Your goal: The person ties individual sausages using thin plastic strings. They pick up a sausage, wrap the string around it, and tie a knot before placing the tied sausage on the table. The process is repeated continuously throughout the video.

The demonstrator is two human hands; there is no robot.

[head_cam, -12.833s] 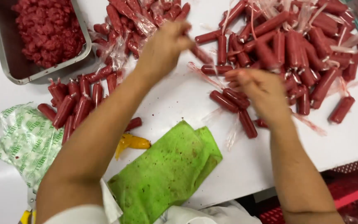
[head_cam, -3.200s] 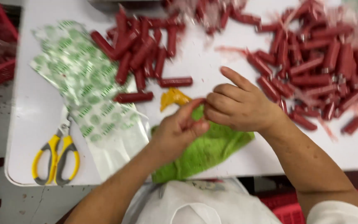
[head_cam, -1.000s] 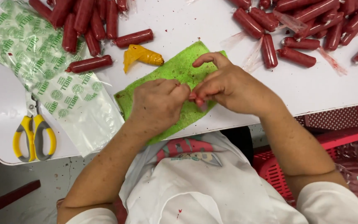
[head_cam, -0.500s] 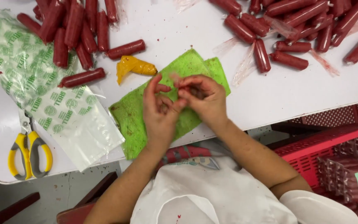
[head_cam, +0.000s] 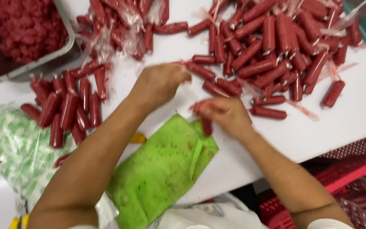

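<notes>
Nearest, mid-frame, the right hand (head_cam: 227, 115) is curled round a sausage (head_cam: 206, 126) that hangs end-down over the green cloth (head_cam: 162, 169). Just up-left, the left hand (head_cam: 159, 84) looks pinched on clear wrapping, too blurred to be sure. Beyond, the sausage pile (head_cam: 276, 38) fills upper right.

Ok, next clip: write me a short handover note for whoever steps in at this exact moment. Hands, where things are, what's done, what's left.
Left hand: over the white table, fingers pinched on a strip of clear casing; blurred.
Right hand: closed on one red sausage above the green cloth.
Whether the strip joins that sausage cannot be told.
Sausages: big cased pile at top right, a neater group at left.
Metal tray at top left holds red minced meat.
Done: cannot tell how many are stripped.
Left: probably the top-right pile, casing tails showing.
</notes>
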